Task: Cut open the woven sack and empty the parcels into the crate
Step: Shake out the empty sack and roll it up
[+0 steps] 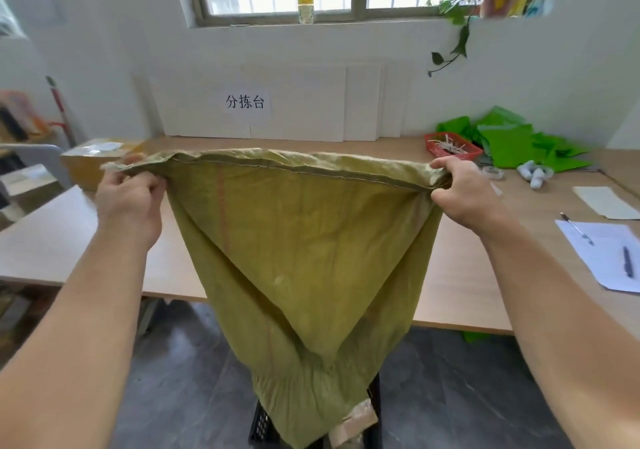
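Observation:
A yellow-green woven sack (304, 258) hangs upside down in front of me, its stitched bottom seam stretched across the top. My left hand (130, 199) grips the seam's left corner and my right hand (465, 192) grips the right corner. The sack's lower end drapes into a black plastic crate (260, 426) on the floor. A brown taped parcel (356, 422) shows at the sack's lower edge inside the crate. Most of the crate is hidden behind the sack.
A wooden table (460, 275) stands behind the sack. On it lie a cardboard box (91, 161) at the left, a red basket (452, 145), green bags (512, 140), white rolls (533, 173), and paper with pens (609, 254) at the right. Dark floor (180, 362) surrounds the crate.

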### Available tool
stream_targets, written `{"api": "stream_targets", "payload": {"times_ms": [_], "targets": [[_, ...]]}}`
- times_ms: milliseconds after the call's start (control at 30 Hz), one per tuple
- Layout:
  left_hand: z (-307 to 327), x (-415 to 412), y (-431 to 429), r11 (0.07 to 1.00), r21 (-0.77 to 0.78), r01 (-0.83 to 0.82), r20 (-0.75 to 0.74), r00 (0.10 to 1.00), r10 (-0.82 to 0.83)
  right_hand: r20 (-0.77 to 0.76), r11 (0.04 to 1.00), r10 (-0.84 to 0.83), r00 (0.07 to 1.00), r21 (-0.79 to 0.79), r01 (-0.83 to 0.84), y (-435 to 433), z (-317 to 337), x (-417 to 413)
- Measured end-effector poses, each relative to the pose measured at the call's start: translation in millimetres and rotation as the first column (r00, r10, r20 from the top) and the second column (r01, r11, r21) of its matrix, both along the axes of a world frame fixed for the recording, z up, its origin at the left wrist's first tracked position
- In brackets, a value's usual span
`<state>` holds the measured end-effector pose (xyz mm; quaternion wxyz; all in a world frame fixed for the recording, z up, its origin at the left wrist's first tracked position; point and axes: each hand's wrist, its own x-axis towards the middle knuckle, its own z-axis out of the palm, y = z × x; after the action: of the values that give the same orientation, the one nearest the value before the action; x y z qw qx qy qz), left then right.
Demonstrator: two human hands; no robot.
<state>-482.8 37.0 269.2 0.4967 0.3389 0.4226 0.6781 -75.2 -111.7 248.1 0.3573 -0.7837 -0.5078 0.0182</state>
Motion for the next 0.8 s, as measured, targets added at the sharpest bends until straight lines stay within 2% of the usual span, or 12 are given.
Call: {"api": "stream_targets", "payload": {"times_ms": [33,67,200,300,400,533,700,800], "targets": [[-4.8,-2.8,-1.8,0.999,0.038,0.003,-0.072,0.997,0.0,0.026,1.0,-0.002,1.0,-0.031,0.003,-1.7,-0.5,-0.8],[-0.9,-1.7,-1.6,1.0,0.028,-0.005,-0.007,1.0,0.005,0.047,1.0,-0.006,0.999,-0.007,0.006,-2.7,0.6,-0.9],[22.1,-8.1,5.7,0.987,0.135,-0.086,0.017,0.996,0.084,0.079,0.96,-0.115,0.99,0.266,0.091,-1.8,18.3,3.6],[27.7,-8.4,7.0,0.993,0.119,-0.029,-0.028,0.999,0.033,0.048,0.949,-0.151,0.987,0.288,0.131,0.1,18.4,7.9],[22.6,-7.8,3.5,0.998,0.065,-0.01,-0.08,0.997,0.015,-0.037,0.95,-0.155,0.987,0.269,0.159,-2.2,16.7,8.7],[19.2,-9.5,3.5,0.999,0.015,-0.031,-0.034,0.999,0.031,-0.161,0.959,-0.113,0.98,0.241,0.151,-3.4,17.0,16.2],[43.1,-12.2,2.0,0.994,0.017,-0.112,-0.023,0.993,0.112,-0.425,0.908,0.098,0.9,0.409,0.095,-6.1,35.2,21.7],[68.7,-7.1,-1.4,0.989,0.064,-0.131,-0.022,0.991,0.132,-0.493,0.866,0.175,0.852,0.489,0.105,-9.5,46.9,15.2]]}}
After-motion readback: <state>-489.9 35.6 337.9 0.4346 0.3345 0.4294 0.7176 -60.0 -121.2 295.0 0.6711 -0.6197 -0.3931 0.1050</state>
